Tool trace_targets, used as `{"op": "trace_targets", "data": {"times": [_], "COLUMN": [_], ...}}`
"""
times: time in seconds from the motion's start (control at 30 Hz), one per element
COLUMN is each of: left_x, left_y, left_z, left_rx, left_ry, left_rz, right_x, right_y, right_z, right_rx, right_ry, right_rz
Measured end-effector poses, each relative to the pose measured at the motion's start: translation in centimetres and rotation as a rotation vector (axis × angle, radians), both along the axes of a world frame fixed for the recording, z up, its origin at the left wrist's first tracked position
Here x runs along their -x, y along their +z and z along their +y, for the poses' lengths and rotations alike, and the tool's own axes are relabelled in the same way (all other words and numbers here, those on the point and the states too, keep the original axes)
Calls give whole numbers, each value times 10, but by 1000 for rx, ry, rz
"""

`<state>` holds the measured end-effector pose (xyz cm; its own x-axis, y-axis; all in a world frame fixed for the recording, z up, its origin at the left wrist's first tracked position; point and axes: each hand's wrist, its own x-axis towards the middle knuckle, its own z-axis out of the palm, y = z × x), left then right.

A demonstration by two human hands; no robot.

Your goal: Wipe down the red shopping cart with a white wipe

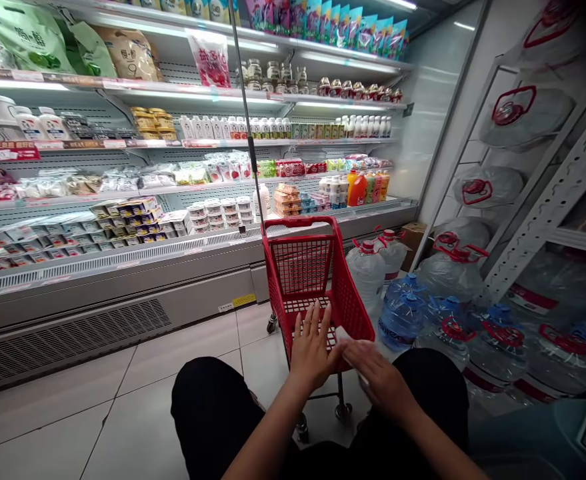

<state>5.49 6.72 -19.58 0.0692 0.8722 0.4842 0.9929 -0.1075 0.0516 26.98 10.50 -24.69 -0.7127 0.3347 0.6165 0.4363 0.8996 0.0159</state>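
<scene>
My left hand (pixel 313 347) is raised in front of the small red shopping cart (pixel 303 220), its fingers spread and nothing in it. Close beside it, my right hand (pixel 375 373) holds a white tissue (pixel 341 335), partly hidden behind the fingers and slightly blurred. The right fingers point toward the left thumb; I cannot tell whether the two hands touch. Behind both hands the cart's seat and red lattice sides show, and its wheels (pixel 343 411) stand on the floor between my knees.
A refrigerated shelf (pixel 193 243) with packaged goods runs across the back. A thin dark pole (pixel 247 113) rises at the cart's left side. Large water bottles, some clear (pixel 367 270) and some blue (pixel 400 313), crowd the right, with more on a metal rack (pixel 537 220).
</scene>
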Motion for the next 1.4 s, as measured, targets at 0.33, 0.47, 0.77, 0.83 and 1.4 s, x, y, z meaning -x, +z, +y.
{"op": "trace_targets", "data": {"times": [0.33, 0.47, 0.77, 0.83, 1.4], "left_x": [56, 91, 115, 115, 30], "left_y": [15, 21, 28, 28, 16], "left_z": [-17, -25, -30, -27, 21], "left_rx": [2, 19, 107, 93, 151], "left_ry": [98, 55, 9, 69, -25], "left_rz": [27, 78, 126, 97, -34], "right_x": [-1, 8, 37, 38, 23], "right_y": [24, 35, 53, 46, 56], "right_z": [-8, 23, 101, 72, 202], "right_rx": [83, 61, 190, 201, 157], "right_ry": [121, 325, 158, 213, -8], "right_rz": [-130, -185, 0, -11, -58]}}
